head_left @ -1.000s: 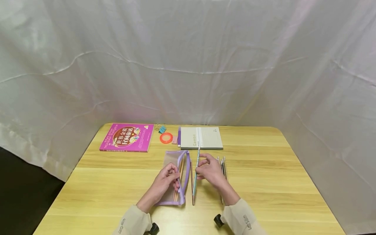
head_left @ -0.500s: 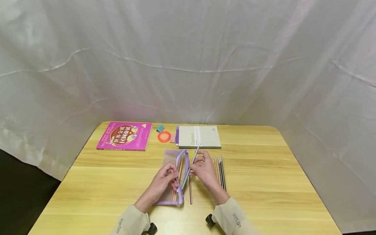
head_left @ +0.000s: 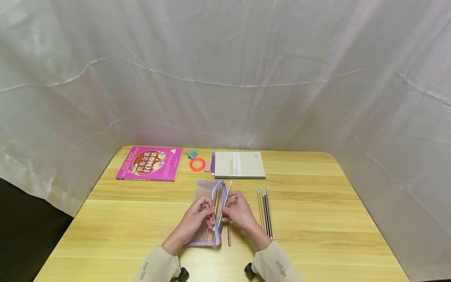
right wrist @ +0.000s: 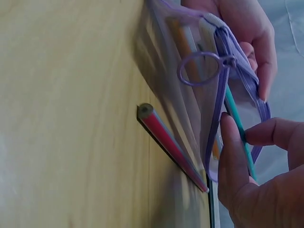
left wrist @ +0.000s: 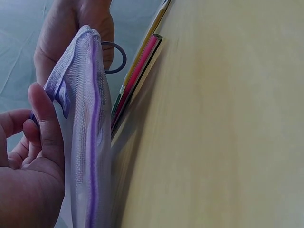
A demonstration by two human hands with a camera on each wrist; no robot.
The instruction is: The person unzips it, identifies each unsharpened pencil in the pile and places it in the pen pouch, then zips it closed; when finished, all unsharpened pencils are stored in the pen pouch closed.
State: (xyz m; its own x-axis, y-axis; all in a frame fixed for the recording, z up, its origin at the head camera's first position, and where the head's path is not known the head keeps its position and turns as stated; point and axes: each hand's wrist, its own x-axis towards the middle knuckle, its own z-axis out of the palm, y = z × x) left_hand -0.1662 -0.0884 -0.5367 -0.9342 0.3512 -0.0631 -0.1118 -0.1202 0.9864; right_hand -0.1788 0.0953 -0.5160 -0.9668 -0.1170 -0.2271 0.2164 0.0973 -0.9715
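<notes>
My left hand (head_left: 197, 215) pinches one edge of the mouth of a purple-trimmed mesh pencil case (head_left: 202, 188), whose zipper is spread apart. Several pencils show inside it through the mesh. Between thumb and fingers, my right hand (head_left: 241, 211) pinches a teal pencil (right wrist: 236, 114), slanted, with its lower end inside the case mouth and its upper end sticking out above my fingers. A ring pull (right wrist: 180, 71) hangs at the zipper's end. Right beside the case a red striped pencil (right wrist: 164, 137) lies on the table, partly under my right hand in the head view.
Several pencils (head_left: 266, 211) lie side by side to the right of my right hand. Farther back are a notebook (head_left: 248, 164), a purple pen (head_left: 213, 164), a pink eraser (head_left: 208, 167), an orange ring (head_left: 191, 164), blue binder clips (head_left: 192, 154) and a pink book (head_left: 169, 164).
My right hand has carried the teal pencil left, tilted it and lowered its end into the pencil case. The left hand keeps its hold on the case edge.
</notes>
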